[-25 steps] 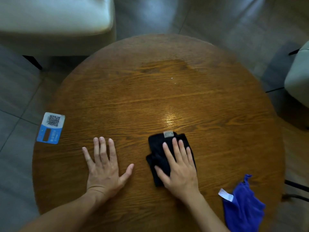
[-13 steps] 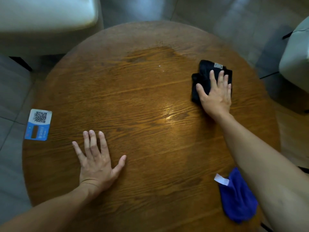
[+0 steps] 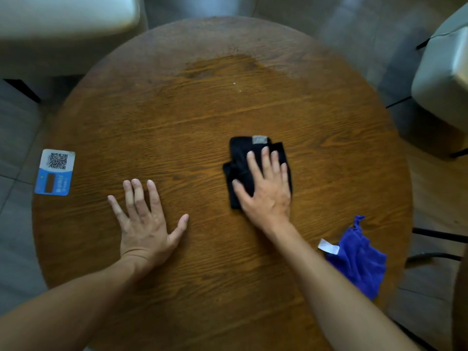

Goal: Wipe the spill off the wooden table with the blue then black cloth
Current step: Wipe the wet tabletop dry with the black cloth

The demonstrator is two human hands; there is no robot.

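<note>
Folded black cloth (image 3: pixel 240 171) with grey tag, flat on round wooden table (image 3: pixel 177 127), centre-right. Crumpled blue cloth (image 3: pixel 359 262), white tag, at near-right edge. Darker damp patch (image 3: pixel 228 67) far side.

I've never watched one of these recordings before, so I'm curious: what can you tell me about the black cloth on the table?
The black cloth is a small, soft-looking fabric piece folded into a rough rectangle, with a grey label sewn at its far edge. It lies flat on the round wooden table, right of centre. The right hand lies on top of it, palm down, fingers spread, covering its near right part. The darker wet patch lies farther away, apart from the cloth.
</note>
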